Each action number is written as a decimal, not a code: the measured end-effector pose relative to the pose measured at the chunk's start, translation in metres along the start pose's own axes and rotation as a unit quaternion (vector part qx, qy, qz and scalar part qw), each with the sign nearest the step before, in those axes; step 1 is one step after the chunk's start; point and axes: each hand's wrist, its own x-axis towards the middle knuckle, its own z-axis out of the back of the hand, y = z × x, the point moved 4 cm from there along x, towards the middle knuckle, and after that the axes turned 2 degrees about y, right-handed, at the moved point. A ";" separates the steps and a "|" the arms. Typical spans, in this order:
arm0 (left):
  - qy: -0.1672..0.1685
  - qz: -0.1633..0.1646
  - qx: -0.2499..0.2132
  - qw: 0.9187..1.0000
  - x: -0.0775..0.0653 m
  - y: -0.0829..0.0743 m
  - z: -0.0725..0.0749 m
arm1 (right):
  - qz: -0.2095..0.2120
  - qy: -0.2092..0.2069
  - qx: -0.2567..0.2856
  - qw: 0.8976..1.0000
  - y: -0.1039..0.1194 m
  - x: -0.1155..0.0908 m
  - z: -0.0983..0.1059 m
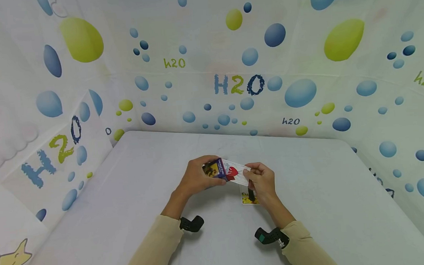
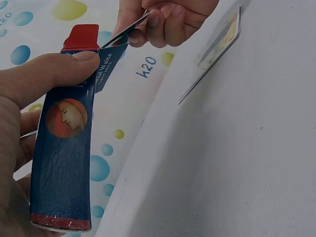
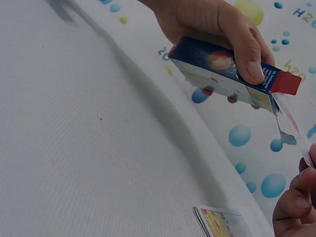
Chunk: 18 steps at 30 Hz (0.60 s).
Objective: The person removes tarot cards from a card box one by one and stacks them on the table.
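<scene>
My left hand [image 1: 195, 176] grips a blue tarot card box [image 2: 63, 168] above the table, thumb along one narrow side. A red end flap [image 2: 83, 37] stands up at the box's open end, as the left wrist view shows. Between thumb and fingers, my right hand [image 1: 264, 182] pinches a white card with a red heart [image 1: 240, 172], whose other end meets the box's open end. How much of that card sits inside is hidden. Below the right hand, a small stack of picture cards [image 3: 215, 223] lies on the table, partly covered by that hand in the head view.
The white-covered table [image 1: 131, 240] spreads around both hands. A hanging cloth [image 1: 200, 37] printed with blue and green drops and H2O lettering stands behind it and at the sides. Each wrist wears a black camera band [image 1: 192, 224].
</scene>
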 end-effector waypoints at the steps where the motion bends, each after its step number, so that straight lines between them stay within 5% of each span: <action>1: -0.002 0.001 0.000 1.000 0.000 0.000 0.001 | -0.001 0.000 0.008 1.000 0.000 0.000 0.000; 12: -0.013 -0.009 0.009 1.000 0.001 0.000 0.003 | 0.014 0.024 0.071 0.997 0.002 -0.003 -0.001; 18: -0.006 -0.007 0.019 1.000 0.000 -0.001 0.001 | 0.010 0.028 0.053 0.998 0.001 -0.003 -0.003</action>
